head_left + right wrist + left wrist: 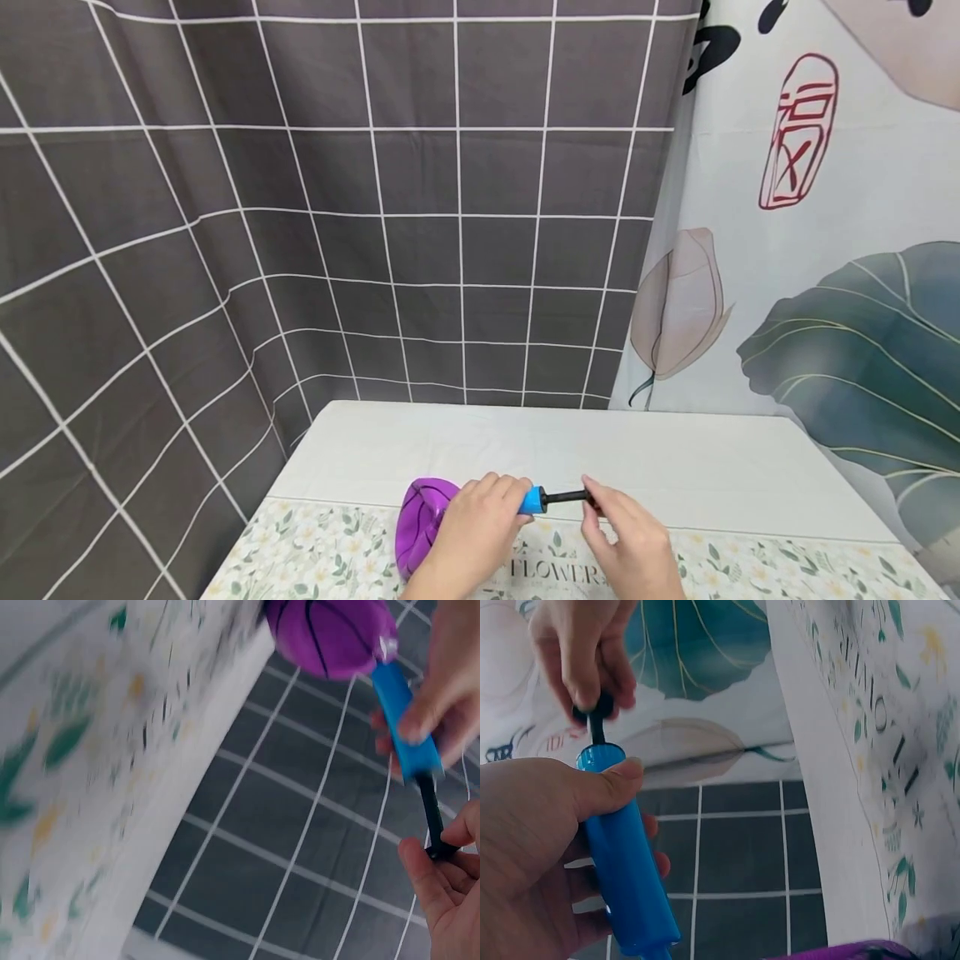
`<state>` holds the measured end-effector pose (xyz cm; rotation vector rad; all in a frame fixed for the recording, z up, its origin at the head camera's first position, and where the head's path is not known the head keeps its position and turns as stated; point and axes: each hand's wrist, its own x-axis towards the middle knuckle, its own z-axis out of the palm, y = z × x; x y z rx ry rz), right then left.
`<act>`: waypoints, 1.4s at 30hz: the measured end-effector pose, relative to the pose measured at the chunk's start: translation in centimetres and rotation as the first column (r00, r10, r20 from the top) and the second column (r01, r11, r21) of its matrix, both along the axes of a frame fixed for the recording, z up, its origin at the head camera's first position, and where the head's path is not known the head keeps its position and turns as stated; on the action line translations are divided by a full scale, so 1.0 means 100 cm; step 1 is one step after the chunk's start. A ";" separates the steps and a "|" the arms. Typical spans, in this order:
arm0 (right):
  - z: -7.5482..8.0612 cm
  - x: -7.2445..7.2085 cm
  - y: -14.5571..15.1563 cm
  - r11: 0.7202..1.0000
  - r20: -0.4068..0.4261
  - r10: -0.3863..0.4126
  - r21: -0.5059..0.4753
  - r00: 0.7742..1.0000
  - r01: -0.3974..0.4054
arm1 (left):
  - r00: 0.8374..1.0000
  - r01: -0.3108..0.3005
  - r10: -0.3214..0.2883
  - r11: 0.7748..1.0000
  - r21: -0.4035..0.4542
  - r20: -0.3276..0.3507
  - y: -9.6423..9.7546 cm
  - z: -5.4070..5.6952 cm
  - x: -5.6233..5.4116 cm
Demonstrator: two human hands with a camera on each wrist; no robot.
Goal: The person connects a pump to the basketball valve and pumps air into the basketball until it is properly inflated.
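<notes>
Probably needed straight strokes, gripping blue pump barrel [630,862] near six o'clock in left hand [483,521], pinching black plunger handle [440,853] at its three with right hand [633,533], without tugging purple balloon [414,521] at its nine.

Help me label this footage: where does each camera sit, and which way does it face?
Head: worn on the head, facing forward and down over the table to the dark gridded cloth; left hand and right hand show.
Left wrist: on that wrist, looking along the blue pump; the left hand is near, the right hand beyond at the black handle.
Right wrist: on that wrist, looking past the right hand to the left hand, blue pump and purple ball.
Shared: both wrist views show both hands and the blue pump.
</notes>
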<state>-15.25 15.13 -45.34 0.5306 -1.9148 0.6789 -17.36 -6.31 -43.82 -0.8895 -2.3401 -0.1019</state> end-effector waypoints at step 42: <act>-0.001 -0.010 0.029 0.998 -0.044 -0.065 0.015 0.997 0.066 | 0.998 -0.024 0.023 1.000 0.015 0.055 -0.010 0.000 -0.004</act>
